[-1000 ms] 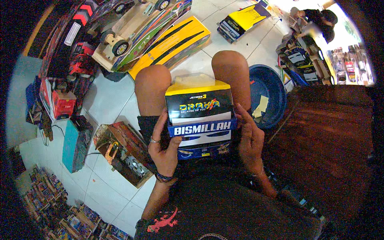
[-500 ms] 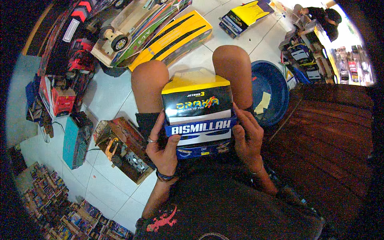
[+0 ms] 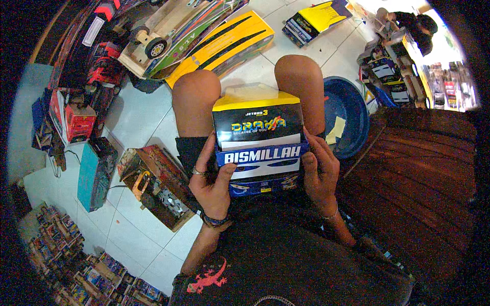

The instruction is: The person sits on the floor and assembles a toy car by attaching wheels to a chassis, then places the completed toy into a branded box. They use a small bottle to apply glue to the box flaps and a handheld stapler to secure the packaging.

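Note:
Between my knees I hold a toy bus [image 3: 263, 143], its printed front end turned up toward me. The front is black, white and blue, and the roof is yellow. My left hand [image 3: 212, 181] grips its left side, thumb on the front near a blue printed strip. On the right side my right hand [image 3: 321, 173] holds it the same way, fingers along the edge and thumb at the strip's end. Most of the bus's length is hidden behind its front. A ring and a bracelet show on my left hand.
A blue basin [image 3: 352, 132] with yellowish scraps stands by my right knee. Beyond lie a yellow bus [image 3: 229, 43] and another yellow-and-blue bus [image 3: 314, 23]. A wooden toolbox [image 3: 158, 188] and a teal box [image 3: 94, 173] sit left. A person [image 3: 408, 25] is at far right.
The bus and both hands appear slightly farther right and up in the view, and the bus's front is tilted a little differently. Both hands keep their hold.

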Available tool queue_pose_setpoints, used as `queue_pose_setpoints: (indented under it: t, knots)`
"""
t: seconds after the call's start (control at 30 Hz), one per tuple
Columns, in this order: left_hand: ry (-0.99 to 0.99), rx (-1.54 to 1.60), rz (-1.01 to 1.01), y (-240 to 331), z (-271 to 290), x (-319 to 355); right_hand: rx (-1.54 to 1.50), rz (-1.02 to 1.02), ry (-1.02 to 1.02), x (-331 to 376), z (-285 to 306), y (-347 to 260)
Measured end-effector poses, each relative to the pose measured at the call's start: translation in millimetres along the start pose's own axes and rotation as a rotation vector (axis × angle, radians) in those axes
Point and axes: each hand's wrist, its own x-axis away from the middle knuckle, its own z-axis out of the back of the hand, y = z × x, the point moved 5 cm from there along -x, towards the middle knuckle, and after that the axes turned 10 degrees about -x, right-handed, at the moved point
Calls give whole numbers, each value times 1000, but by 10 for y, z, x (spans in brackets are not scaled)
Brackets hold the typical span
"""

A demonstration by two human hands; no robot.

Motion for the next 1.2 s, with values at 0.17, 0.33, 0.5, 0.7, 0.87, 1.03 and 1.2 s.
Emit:
queue_pose_setpoints:
  t: [0.17,0.33,0.5,0.7,0.87,1.03,1.2]
  knots:
    - [-4,-23,8,-13,4,17,6,29,7,-9,5,11]
    - [9,-36,43,-47,11,16,27,37,26,1,12,17]
    - [1,2,46,-53,2,18,22,35,33,-5,-4,36]
    - [-12,-8,13,-24,-5,-7,-13,35,42,4,-27,52]
    - [-23,-2,-6,8,-7,-15,-44,29,23,28,-18,96]
    - [-58,-38,-49,-11,20,-24,-162,58,42,18,-54,168]
    - [-52,-78,-10,-82,94,-7,-124,23,1,59,-74,139]
